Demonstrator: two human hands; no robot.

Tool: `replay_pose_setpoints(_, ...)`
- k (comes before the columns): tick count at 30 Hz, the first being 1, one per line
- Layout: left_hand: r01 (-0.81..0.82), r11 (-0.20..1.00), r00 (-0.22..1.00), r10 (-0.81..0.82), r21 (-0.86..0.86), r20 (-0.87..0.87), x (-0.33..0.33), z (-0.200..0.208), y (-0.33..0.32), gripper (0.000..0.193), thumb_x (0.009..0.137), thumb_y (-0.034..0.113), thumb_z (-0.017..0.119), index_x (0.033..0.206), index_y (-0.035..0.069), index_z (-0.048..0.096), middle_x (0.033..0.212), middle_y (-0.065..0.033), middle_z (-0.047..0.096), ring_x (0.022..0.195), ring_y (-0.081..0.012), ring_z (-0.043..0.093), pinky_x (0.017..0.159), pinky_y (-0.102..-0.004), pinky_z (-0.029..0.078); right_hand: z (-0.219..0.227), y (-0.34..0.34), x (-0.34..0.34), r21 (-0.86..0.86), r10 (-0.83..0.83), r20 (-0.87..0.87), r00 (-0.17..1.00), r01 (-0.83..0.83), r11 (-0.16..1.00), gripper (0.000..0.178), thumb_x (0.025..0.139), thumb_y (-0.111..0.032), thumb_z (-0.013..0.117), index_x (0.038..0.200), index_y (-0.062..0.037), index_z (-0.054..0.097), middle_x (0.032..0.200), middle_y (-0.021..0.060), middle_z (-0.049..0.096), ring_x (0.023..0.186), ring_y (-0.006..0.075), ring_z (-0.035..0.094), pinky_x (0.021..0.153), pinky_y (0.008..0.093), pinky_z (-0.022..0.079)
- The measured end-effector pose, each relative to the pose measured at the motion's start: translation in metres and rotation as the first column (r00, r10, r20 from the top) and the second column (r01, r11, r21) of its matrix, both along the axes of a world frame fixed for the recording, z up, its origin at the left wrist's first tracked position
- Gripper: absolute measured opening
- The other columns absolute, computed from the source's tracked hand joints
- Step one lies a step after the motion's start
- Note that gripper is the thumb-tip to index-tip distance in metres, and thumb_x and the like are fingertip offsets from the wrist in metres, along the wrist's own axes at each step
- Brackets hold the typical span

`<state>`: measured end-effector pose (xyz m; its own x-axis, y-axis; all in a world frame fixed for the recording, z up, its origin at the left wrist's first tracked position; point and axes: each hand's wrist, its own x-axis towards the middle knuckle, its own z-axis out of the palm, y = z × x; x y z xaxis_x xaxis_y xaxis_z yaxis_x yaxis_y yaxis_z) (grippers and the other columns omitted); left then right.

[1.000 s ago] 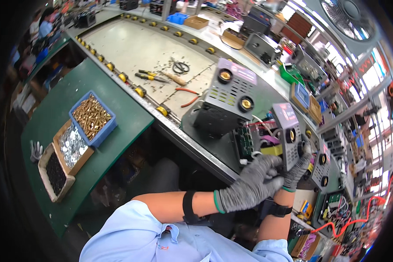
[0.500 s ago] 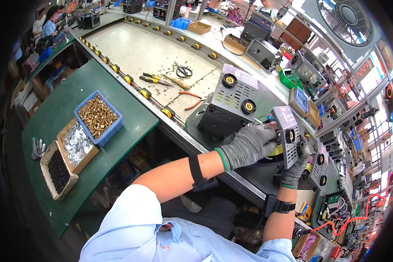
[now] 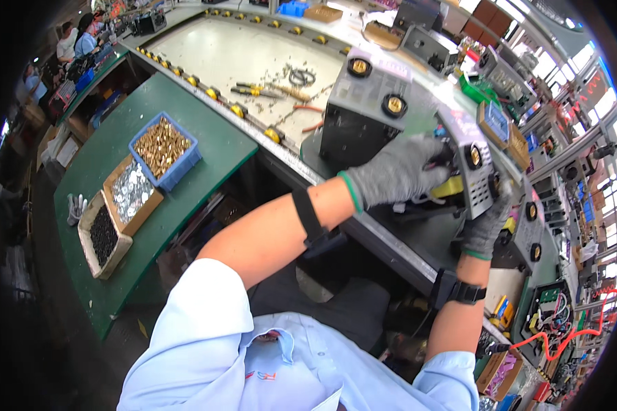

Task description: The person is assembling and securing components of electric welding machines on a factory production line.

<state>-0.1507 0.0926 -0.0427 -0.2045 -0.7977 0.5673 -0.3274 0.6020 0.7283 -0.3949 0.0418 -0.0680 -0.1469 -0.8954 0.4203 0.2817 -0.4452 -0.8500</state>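
Note:
A grey front panel (image 3: pixel 481 195) with vent holes and round black sockets stands tilted between my hands. My right hand (image 3: pixel 488 225), in a grey knit glove, is closed on its right side. My left hand (image 3: pixel 401 171), gloved alike, reaches behind the panel with curled fingers near wires and a yellow part (image 3: pixel 449 186). What those fingers pinch, if anything, is hidden and blurred. Just left stands a black metal-cased machine (image 3: pixel 360 127) with two sockets with brass centres. Another unit with a similar panel (image 3: pixel 526 229) sits beyond my right hand.
On the green side table (image 3: pixel 178 226) are a blue bin of brass fittings (image 3: pixel 163 151), a box of washers (image 3: pixel 131 192) and a box of black screws (image 3: pixel 103 236). Pliers and cutters (image 3: pixel 253 90) lie on the pale board. A red coiled hose (image 3: pixel 548 346) hangs at right.
The view has shifted, so the scene sits differently and is blurred. Both hands stay at the panel, which now appears more tilted.

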Motion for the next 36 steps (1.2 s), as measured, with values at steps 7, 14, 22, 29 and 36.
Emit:
replay_pose_setpoints(7,-0.039,0.995,0.988,0.024,0.096,0.151,-0.001,0.002,-0.001,0.041,0.087,0.026,0.070,0.118,-0.002,0.069,0.103,-0.0220,0.074,0.101,-0.0362,0.072,0.092,-0.0438,0.056,-0.004,-0.021,-0.016,0.011,0.153,0.156,0.976,-0.157,0.988,0.044,0.098,-0.033,0.063,0.126,0.0008,0.067,0.117,0.0119,0.071,0.105,0.0213,0.070,0.092,0.0340,0.058)
replay_pose_setpoints(14,-0.046,0.983,0.986,0.016,0.176,0.166,0.005,0.004,0.002,0.041,0.087,0.025,0.073,0.120,0.000,0.067,0.094,-0.0193,0.074,0.088,-0.0296,0.075,0.085,-0.0404,0.058,-0.007,-0.028,-0.025,0.011,0.227,0.175,0.958,-0.232,0.973,0.046,0.098,-0.033,0.063,0.129,0.0014,0.065,0.121,0.0147,0.070,0.106,0.0228,0.070,0.092,0.0357,0.059)
replay_pose_setpoints(22,-0.061,0.975,0.974,0.011,0.215,0.226,0.011,0.015,0.001,0.041,0.087,0.026,0.077,0.117,-0.001,0.070,0.086,-0.0163,0.076,0.082,-0.0252,0.076,0.082,-0.0373,0.059,-0.007,-0.037,-0.031,0.041,0.185,0.197,0.963,-0.196,0.980,0.044,0.099,-0.030,0.062,0.129,0.0019,0.063,0.119,0.0144,0.071,0.100,0.0232,0.072,0.091,0.0359,0.061)
replay_pose_setpoints(29,-0.205,0.979,0.962,0.198,0.017,0.187,0.008,0.003,0.008,0.033,0.091,0.022,0.071,0.114,-0.001,0.071,0.096,-0.0226,0.072,0.097,-0.0376,0.071,0.089,-0.0442,0.056,-0.005,-0.026,-0.019,-0.032,0.130,0.120,0.984,-0.127,0.991,0.042,0.098,-0.030,0.062,0.125,0.0023,0.067,0.117,0.0117,0.071,0.106,0.0207,0.068,0.095,0.0361,0.056)
replay_pose_setpoints(36,-0.388,0.915,0.895,0.403,-0.112,0.191,-0.008,-0.018,0.015,0.026,0.091,0.015,0.067,0.114,0.002,0.069,0.100,-0.0220,0.068,0.100,-0.0395,0.066,0.090,-0.0473,0.054,-0.001,-0.016,-0.003,-0.108,0.017,0.016,1.000,-0.015,0.994,0.040,0.097,-0.029,0.063,0.122,0.0013,0.069,0.110,0.0094,0.070,0.104,0.0209,0.067,0.096,0.0363,0.054)
